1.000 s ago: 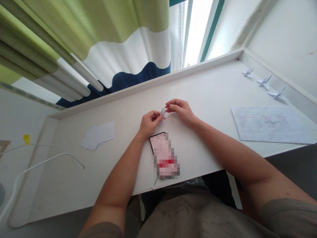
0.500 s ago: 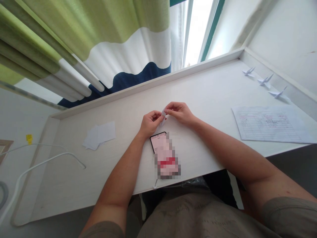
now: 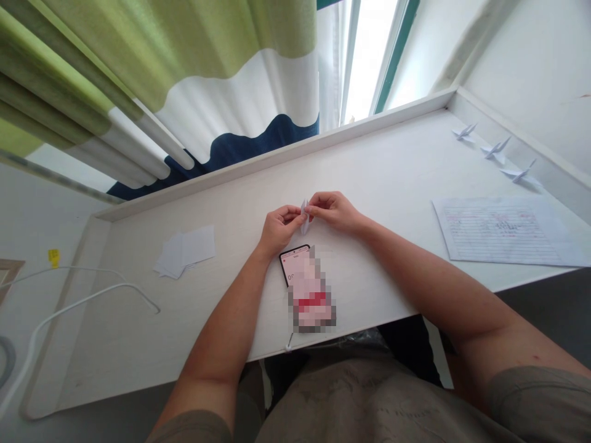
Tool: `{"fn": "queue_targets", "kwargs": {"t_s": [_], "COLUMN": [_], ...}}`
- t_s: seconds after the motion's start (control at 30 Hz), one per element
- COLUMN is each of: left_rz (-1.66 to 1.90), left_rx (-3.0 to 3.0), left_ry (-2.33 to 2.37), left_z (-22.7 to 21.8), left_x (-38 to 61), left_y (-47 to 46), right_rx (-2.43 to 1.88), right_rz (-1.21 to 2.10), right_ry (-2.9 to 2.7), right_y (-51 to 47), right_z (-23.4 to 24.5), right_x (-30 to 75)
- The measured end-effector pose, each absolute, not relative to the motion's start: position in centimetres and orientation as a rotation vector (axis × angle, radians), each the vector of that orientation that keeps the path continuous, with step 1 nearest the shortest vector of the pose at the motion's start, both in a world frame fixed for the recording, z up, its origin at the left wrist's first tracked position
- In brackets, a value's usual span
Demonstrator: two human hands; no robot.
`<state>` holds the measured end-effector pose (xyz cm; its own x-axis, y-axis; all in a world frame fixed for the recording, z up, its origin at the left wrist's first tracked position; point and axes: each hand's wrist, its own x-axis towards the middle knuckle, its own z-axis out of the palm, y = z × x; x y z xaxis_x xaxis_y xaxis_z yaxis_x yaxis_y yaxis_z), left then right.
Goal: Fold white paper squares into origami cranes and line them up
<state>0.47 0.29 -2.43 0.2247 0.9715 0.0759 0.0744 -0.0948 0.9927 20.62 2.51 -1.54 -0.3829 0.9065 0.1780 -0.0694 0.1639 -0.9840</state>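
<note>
Between my two hands, above the middle of the desk, is a small piece of folded white paper (image 3: 305, 225), narrow and pointed at both ends. My left hand (image 3: 279, 229) pinches it from the left, thumb against its face. From the right, the thumb and fingertips of my right hand (image 3: 333, 211) are closed on its upper part. Fingers cover some of its folds. Just below my hands lies a smartphone (image 3: 302, 271) with a lit pink screen, partly blurred out.
Loose white paper squares (image 3: 198, 244) lie to the left. Three folded paper cranes (image 3: 495, 149) stand at the far right, beyond a lined written sheet (image 3: 494, 229). A white cable (image 3: 92, 299) loops over the left end. Raised edging (image 3: 258, 161) runs along the desk's back, below the curtain (image 3: 194, 80).
The folded paper has turned more upright between my fingers, and its pointed top shows more clearly. My right hand has shifted very slightly; the rest is as before.
</note>
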Motion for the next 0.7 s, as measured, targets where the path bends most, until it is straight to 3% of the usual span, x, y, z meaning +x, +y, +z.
{"fn": "queue_targets", "kwargs": {"t_s": [0.23, 0.7], "left_rz": [1.009, 1.251], "left_rx": [1.422, 1.340], "left_ry": [1.041, 1.050], "left_z": [-2.3, -2.4], "left_x": [0.5, 1.8], "left_y": [0.6, 1.6], "right_rx": [-0.920, -0.909], "right_rz": [1.322, 1.272], "right_ry": [-1.581, -1.577], "right_y": [2.6, 2.8], "right_z": [-2.0, -2.1], "right_x": [20.2, 20.3]}}
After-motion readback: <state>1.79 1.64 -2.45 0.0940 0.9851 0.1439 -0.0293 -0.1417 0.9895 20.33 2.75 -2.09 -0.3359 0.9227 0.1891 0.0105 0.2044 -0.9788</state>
